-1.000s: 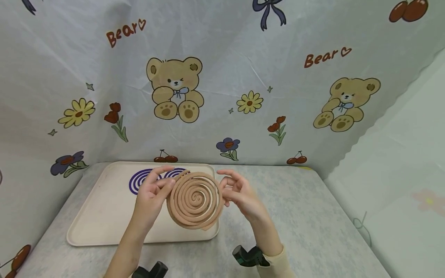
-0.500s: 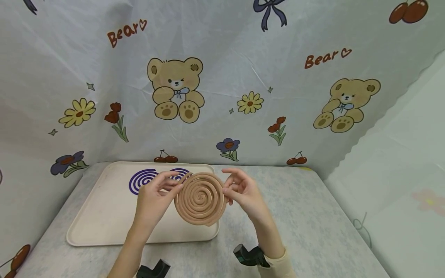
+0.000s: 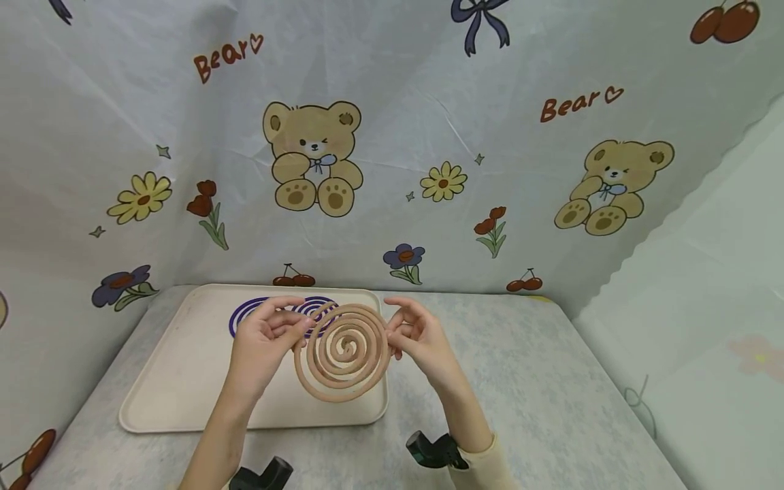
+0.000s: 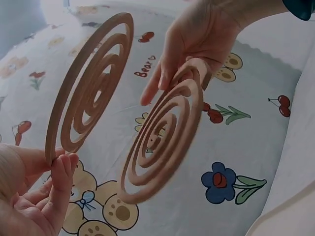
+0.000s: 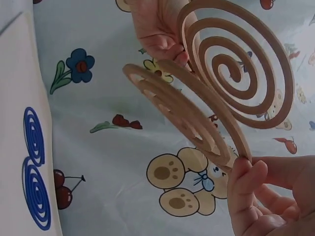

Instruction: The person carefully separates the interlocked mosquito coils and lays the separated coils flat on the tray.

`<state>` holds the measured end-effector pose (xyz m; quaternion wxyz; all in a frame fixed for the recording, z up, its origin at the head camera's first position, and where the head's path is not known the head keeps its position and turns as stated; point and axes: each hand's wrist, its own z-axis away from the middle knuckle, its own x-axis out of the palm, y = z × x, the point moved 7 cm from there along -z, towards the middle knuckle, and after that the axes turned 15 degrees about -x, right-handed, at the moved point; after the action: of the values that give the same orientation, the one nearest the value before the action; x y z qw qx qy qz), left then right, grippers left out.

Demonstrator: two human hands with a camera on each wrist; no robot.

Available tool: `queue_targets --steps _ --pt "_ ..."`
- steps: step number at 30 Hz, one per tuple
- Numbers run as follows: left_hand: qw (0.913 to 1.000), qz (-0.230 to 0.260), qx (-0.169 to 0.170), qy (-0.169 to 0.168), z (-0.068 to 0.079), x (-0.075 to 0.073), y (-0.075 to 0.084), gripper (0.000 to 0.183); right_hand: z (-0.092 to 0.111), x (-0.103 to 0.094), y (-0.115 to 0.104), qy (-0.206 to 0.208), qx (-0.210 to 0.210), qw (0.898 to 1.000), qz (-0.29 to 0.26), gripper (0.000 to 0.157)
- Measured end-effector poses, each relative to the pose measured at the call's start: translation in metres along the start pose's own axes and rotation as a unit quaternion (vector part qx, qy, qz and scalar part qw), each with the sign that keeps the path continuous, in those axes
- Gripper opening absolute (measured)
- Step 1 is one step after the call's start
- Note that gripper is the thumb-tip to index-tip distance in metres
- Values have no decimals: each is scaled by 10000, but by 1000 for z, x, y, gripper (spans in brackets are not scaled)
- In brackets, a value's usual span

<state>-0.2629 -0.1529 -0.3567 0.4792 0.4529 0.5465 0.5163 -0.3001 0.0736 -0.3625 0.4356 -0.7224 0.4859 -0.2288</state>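
Two flat brown mosquito coils are held up in front of me, overlapping in the head view and visibly apart in the wrist views. My left hand (image 3: 260,344) pinches the outer edge of one coil (image 4: 66,84) between thumb and fingers. On the other side, my right hand (image 3: 425,347) pinches the rim of the second coil (image 5: 211,93). Both coils are tilted upright, with open gaps between their turns. Beneath and behind them lies a cream tray (image 3: 184,381), with two blue-purple spirals (image 3: 315,313) on its far part, partly hidden by the left hand and the coils.
The tray lies on a grey mottled table (image 3: 520,381), which extends to the right. A white cloth (image 3: 392,109) printed with bears and flowers hangs at the back. Dark wrist camera mounts (image 3: 431,449) sit on both wrists.
The stacked coils have come apart: one ring now sits lower left of the other. My left hand has shifted left from half a second ago; the right moved slightly left.
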Motion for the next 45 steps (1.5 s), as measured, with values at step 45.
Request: queue_targets --steps 45 --pt "9894 -972 -814 706 -41 -94 -49 42 -1 -12 80 1971 1485 9664 -718 37"
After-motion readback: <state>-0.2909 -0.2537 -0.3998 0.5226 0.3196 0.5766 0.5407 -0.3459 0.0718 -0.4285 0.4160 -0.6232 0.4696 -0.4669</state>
